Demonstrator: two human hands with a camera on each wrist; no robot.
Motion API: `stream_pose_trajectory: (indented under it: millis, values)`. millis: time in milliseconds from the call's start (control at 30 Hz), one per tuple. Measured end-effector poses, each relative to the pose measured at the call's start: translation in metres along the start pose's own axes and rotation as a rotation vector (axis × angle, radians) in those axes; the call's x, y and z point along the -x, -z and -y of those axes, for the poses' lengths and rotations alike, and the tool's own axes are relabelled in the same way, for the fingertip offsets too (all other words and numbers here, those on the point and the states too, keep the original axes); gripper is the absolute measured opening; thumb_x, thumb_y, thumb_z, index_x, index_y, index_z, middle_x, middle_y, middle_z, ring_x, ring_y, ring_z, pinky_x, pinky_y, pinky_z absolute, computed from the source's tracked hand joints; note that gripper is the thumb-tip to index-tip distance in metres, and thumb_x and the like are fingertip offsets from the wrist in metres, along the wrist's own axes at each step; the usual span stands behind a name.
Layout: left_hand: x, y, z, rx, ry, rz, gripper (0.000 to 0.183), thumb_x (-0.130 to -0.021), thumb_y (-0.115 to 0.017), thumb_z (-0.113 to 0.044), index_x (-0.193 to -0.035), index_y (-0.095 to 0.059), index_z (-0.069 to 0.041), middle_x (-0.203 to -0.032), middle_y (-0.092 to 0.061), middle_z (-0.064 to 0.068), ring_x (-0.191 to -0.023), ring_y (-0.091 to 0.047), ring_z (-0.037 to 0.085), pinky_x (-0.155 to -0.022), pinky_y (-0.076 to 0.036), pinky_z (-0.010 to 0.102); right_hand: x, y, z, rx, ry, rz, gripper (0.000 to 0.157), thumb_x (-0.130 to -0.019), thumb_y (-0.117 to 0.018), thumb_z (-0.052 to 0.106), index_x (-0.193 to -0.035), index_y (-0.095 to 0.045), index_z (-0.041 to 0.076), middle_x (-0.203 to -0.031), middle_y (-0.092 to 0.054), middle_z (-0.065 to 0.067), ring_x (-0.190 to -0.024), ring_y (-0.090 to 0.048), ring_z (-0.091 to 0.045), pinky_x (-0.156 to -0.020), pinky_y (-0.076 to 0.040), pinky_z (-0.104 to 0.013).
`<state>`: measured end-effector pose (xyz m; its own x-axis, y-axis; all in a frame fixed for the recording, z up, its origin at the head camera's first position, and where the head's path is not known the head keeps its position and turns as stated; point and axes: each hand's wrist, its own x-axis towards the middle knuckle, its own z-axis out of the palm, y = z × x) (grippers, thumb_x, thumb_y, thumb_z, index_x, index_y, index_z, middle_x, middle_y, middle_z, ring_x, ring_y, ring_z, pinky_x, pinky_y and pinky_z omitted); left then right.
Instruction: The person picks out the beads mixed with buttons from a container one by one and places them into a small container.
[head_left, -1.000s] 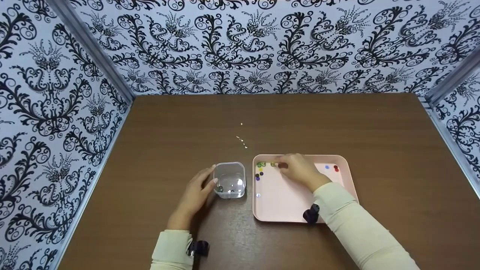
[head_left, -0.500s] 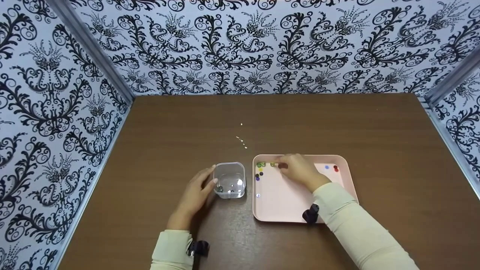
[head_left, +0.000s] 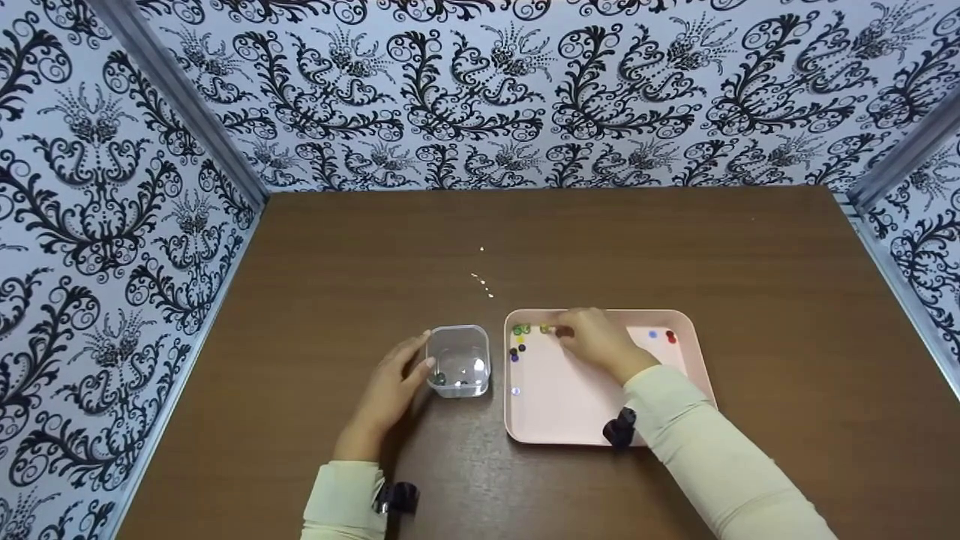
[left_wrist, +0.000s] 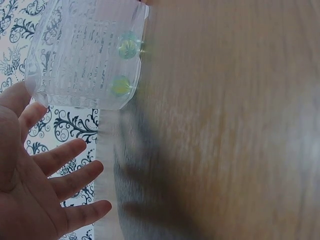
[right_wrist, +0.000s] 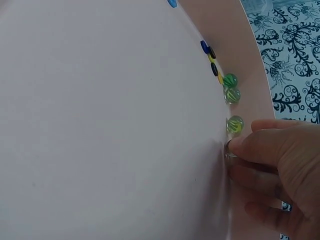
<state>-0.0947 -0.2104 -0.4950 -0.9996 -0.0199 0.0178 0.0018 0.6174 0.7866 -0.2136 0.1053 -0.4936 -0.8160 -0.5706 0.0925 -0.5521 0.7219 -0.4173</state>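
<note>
Pinching a partly hidden glass marble (right_wrist: pixel 230 156) with the right hand (head_left: pixel 600 343) at the far wall of a pink tray (head_left: pixel 641 318). Probably light, hard, slippery; best gripped around its middle. Touching the clear box (head_left: pixel 459 389) alongside with the left hand (head_left: pixel 391 384) spread.

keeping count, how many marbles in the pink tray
4 visible: two marbles in the far left corner of the tray, one to their right, one at the right hand; others may be hidden.
</note>
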Motion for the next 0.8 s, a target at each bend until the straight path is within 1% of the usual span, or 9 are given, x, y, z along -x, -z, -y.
stream_pose_trajectory:
  millis: [300,500,800]
  values:
    - [0.0003,0.0003,-0.0001,-0.002,0.001,-0.003,0.048,-0.097,-0.059,-0.028,-0.141,-0.051,-0.013,-0.142,-0.048,0.02,-0.135,-0.039,0.037,-0.112,-0.028,0.054,-0.0006,0.0001,0.0018,0.011,0.006,-0.009,0.019,-0.081,-0.07,0.004,-0.098,-0.074,0.008,-0.097,-0.072,-0.011,-0.093,-0.067,-0.034,-0.084,-0.052,-0.049]
    - [0.0004,0.001,-0.001,0.004,0.005,-0.005,0.047,-0.097,-0.059,-0.027,-0.141,-0.051,-0.012,-0.142,-0.048,0.022,-0.135,-0.039,0.038,-0.112,-0.028,0.054,-0.0014,0.001,0.0031,0.006,-0.005,0.004,0.019,-0.081,-0.069,0.004,-0.1,-0.074,0.008,-0.095,-0.072,-0.011,-0.092,-0.067,-0.034,-0.083,-0.052,-0.049]
    - [0.0004,0.0001,-0.0016,-0.002,-0.009,-0.009,0.047,-0.097,-0.059,-0.026,-0.141,-0.051,-0.01,-0.141,-0.048,0.021,-0.135,-0.039,0.038,-0.112,-0.028,0.055,-0.0021,0.0005,0.0035,0.035,-0.017,0.023,0.02,-0.084,-0.069,0.005,-0.103,-0.074,0.01,-0.096,-0.072,-0.011,-0.094,-0.067,-0.034,-0.086,-0.052,-0.05]
